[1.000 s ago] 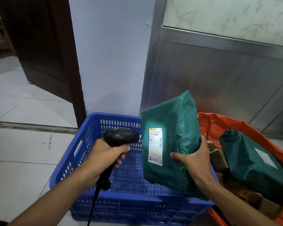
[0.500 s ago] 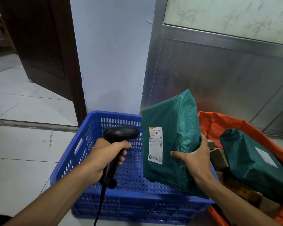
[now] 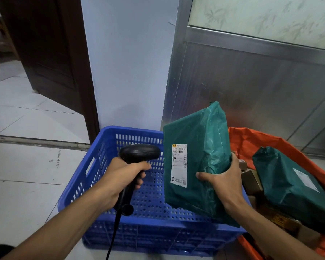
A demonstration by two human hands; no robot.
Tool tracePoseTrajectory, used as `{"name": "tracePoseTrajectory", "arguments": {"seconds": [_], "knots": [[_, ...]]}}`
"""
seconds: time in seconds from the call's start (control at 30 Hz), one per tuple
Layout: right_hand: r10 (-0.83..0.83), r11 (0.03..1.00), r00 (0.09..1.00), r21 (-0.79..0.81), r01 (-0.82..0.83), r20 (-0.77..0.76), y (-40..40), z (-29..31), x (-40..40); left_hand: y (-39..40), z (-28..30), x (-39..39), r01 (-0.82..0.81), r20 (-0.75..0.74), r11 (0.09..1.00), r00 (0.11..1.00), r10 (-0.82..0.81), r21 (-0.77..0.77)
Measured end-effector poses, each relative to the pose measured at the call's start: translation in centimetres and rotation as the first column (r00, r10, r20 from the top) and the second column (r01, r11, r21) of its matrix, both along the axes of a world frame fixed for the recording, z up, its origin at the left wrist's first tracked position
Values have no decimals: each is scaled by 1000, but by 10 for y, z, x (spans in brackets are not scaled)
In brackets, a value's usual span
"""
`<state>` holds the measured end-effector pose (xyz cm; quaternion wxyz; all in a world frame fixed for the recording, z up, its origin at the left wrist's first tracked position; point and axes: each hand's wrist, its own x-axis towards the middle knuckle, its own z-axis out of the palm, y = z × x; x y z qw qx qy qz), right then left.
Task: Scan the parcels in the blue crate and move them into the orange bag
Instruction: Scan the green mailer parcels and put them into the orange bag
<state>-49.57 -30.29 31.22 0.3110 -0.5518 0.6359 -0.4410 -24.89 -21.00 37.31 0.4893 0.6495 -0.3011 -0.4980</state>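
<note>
pale tiled floor [image 3: 26,184], a dark wooden door [image 3: 51,53] open at the left, a light blue wall [image 3: 129,62] in the middle, a metal panel [image 3: 251,87] at the right. on the floor, a blue crate [image 3: 105,166] with perforated walls, and just beside it on the right, an orange bag [image 3: 270,141] with its mouth open. in the left hand [image 3: 120,181], a black scanner [image 3: 139,152]: fingers curled round the handle, head pointing right toward the label, cord [image 3: 113,237] hanging down over the crate's near wall. in the right hand [image 3: 223,182], a green parcel [image 3: 199,147] held upright above the right part of the crate: thumb across the front face, fingers wrapped round the right edge, lower end down near the crate's near wall. white label [image 3: 179,165] on the front face, turned toward the scanner head and close to it, not touching. inside the orange bag, another green parcel [image 3: 293,188] lying tilted with a white label up, plus brown boxes [image 3: 251,181] to its left and beneath it.
</note>
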Motion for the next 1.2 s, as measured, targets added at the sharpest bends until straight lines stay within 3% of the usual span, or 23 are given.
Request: {"name": "tracePoseTrajectory", "arguments": {"seconds": [0.3,0.47,0.77,0.93,1.2], "knots": [[-10,999,1000,46,9,24,-2,2,0,-4,-4,1,-35,-11,999,999,35,-31],[-82,993,974,96,63,210,-9,13,-5,-6,-11,3,-31,-2,999,1000,31,-38],[-280,952,748,271,138,602,-24,48,-30,-10,-25,2,33,43,997,999,-31,-65],[-409,909,636,358,215,654,-36,71,-61,-18,-50,16,115,129,993,985,-114,-5],[-500,857,447,350,379,742,-60,77,-119,-45,-125,48,164,189,980,965,-182,110]]}}
